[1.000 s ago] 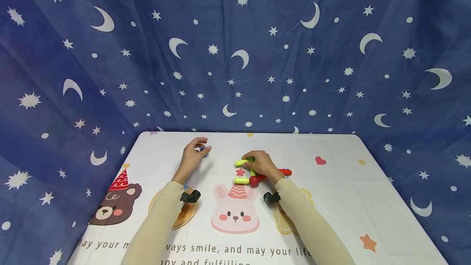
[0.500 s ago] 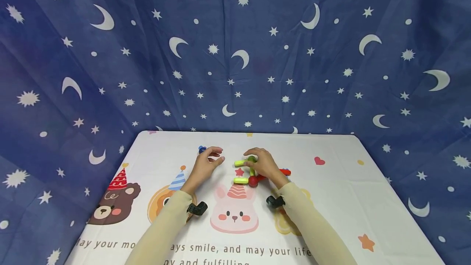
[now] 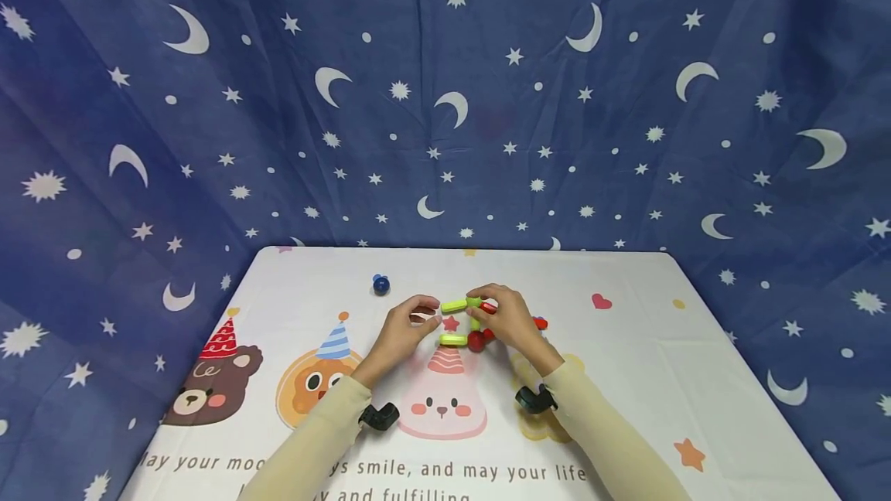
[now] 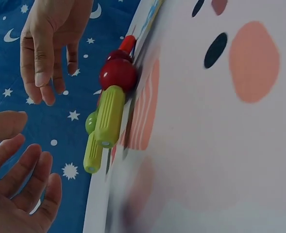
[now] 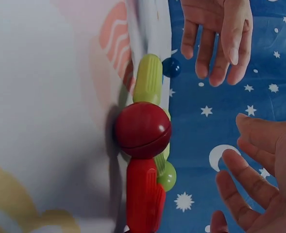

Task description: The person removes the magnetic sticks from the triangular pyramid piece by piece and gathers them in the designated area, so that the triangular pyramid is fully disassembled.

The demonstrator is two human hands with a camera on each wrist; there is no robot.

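Observation:
A small toy structure lies on the white printed tablecloth [image 3: 626,377]: two yellow-green sticks [image 3: 455,305], a green ball [image 3: 474,301], a red ball [image 3: 476,342] and a red stick [image 3: 539,323]. My left hand [image 3: 418,319] hovers just left of the green sticks, fingers relaxed and holding nothing. My right hand [image 3: 494,308] arches over the structure's right side. In the right wrist view its fingers [image 5: 252,170] are spread, apart from the green ball [image 5: 167,175] and red ball [image 5: 143,130]. The left wrist view shows the nearest green stick [image 4: 109,115] joined to the red ball [image 4: 117,74].
A dark blue ball [image 3: 380,284] sits alone on the cloth, left of and beyond my left hand. Blue star-and-moon fabric [image 3: 445,99] hangs behind and around the table. Cartoon animals are printed along the cloth's near half.
My left hand left the blue ball at the back left and moved right to the green sticks. My right hand stayed over the structure.

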